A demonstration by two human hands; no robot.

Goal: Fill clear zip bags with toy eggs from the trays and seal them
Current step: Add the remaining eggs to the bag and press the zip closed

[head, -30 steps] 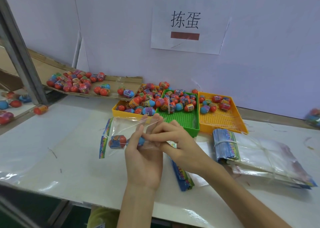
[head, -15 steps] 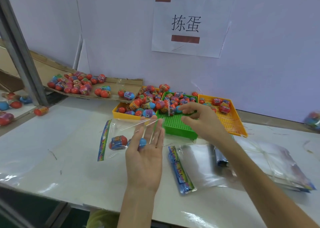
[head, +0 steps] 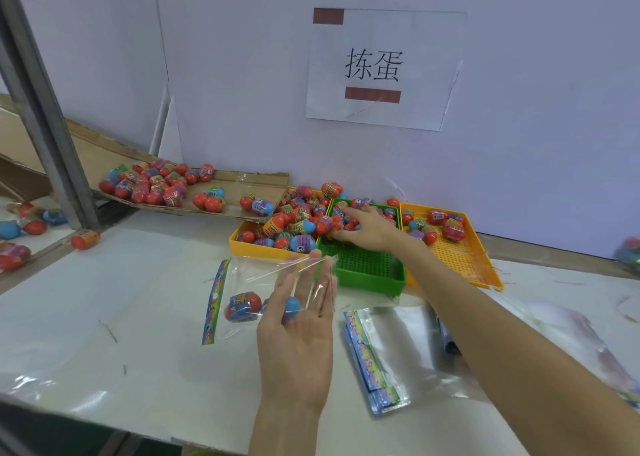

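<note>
Left grip [head: 298, 334]: centre of the frame, palm up, released, with all fingers [head: 306, 282] straight and close together. The clear zip bag [head: 242, 282] hangs from this grip. Its mouth film is draped over the fingertips, and the rest of the bag extends to the left above the desk [head: 121, 299]. The printed colour strip [head: 214, 303] forms the bag's left edge. The bag is unsealed.

Bag contents: two toy eggs. A red and blue egg [head: 242, 306] lies at the middle of the bag. A blue-ended egg [head: 291, 308] lies just beside it, partly hidden behind the fingers.

Right grip [head: 369, 230]: centre right, reaching across the green tray [head: 367, 275]. Its fingertips rest on the egg pile [head: 301, 227] where the pile spills from the yellow tray [head: 242, 247] into the green one. The thumb is raised over the pile. I cannot tell whether this grip is grasping an egg or only touching the pile.

Other items:
- An orange tray [head: 457, 258] stands just right of the green tray and touches it. It holds a few eggs [head: 446, 223] at its far end.
- A cardboard chute [head: 242, 181] at upper left carries more eggs [head: 156, 185] and ends at the yellow tray.
- A stack of empty bags [head: 381, 362] lies flat at lower right, under the right forearm.
- A paper sign [head: 374, 71] is fixed to the wall behind the trays.
</note>
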